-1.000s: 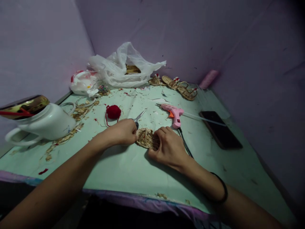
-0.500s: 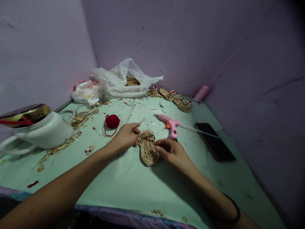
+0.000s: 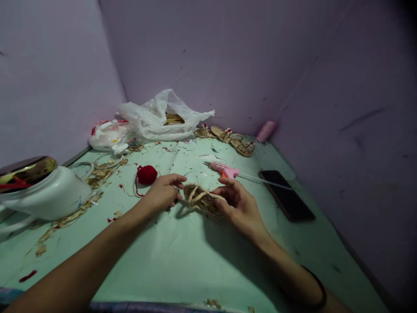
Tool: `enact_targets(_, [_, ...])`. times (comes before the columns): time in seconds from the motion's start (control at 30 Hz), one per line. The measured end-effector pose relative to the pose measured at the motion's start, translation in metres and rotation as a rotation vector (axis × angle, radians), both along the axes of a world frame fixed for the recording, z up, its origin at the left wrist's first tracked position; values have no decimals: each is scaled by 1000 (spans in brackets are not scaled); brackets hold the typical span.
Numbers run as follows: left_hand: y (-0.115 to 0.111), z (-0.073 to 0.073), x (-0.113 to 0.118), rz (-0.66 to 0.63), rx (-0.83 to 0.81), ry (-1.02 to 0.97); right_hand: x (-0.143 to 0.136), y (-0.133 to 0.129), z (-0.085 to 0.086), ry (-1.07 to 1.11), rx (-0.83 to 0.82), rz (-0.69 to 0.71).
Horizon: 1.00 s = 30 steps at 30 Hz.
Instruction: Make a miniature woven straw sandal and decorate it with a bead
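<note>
Straw suggested a light, flexible sandal (image 3: 199, 198), best held by its edges; your right hand (image 3: 243, 211) gripped one end, your left hand (image 3: 162, 191) half-open nearby.

From here the jug (image 3: 58, 193) at nine o'clock looks smooth and glossy; the bag (image 3: 159, 117) at twelve, thin crinkled plastic; the yarn ball (image 3: 147, 174) at eleven, matt and fuzzy; the sandal (image 3: 203, 201) between the hands, rough plaited fibre.
</note>
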State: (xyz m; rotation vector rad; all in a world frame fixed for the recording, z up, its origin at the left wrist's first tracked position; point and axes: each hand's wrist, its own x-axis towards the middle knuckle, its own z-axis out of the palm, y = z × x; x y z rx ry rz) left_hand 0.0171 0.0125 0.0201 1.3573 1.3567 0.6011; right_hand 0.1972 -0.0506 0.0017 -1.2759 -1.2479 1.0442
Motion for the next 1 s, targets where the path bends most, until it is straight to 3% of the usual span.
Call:
enact_targets(0.07, [-2,8,-2,40,14,-74,3,0,1,-67,113,35])
enact_targets(0.2, [-13,12,2,-232,-87,-32,2,-4,1,-193,234,118])
enact_targets(0.33, [-23,4,11,-338,-61,36,4,-8,9,-221,10,204])
enact_targets(0.43, [-28,3,17,-357,16,44,10,-13,20,-471,-186,239])
enact_targets(0.57, [-33,4,22,-341,214,142,20,-18,34,-659,-199,261])
enact_targets(0.7, [-33,3,23,-355,190,128,22,-18,34,-618,-255,346])
enact_targets(0.8, [-34,3,23,-374,191,140,20,-14,30,-468,-345,397])
enact_targets(1.0, [-38,10,26,-387,190,250,13,-8,21,-217,-460,338])
